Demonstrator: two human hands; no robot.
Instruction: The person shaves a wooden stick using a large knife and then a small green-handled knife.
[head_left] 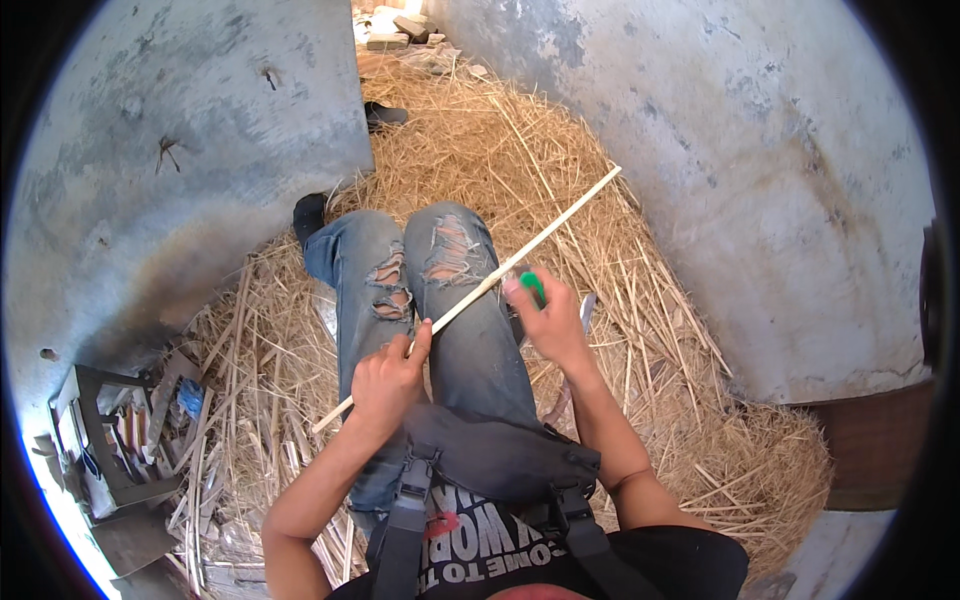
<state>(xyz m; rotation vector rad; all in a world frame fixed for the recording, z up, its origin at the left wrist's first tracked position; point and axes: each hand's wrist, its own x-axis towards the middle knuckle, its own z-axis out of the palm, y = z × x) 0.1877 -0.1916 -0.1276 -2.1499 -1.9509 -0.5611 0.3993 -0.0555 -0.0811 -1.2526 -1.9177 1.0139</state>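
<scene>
A long, pale, thin stick [558,226], perhaps bamboo, lies slantwise over my thighs, its far end up to the right and its near end by my left forearm. My left hand [386,382] is wrapped round its lower part, thumb along it. Close to the stick's middle, where there is a knot-like bump, my right hand [553,318] is closed on a small green-handled tool [532,289]. The tool's working end is too small and blurred to make out. Whether it touches the stick, I cannot tell.
Straw and shavings [470,125] cover the floor around my torn jeans [370,260]. Worn grey walls [220,110] rise on both sides. A dark frame-like box [110,435] with odds and ends stands at the left. Stones [395,38] lie at the far opening.
</scene>
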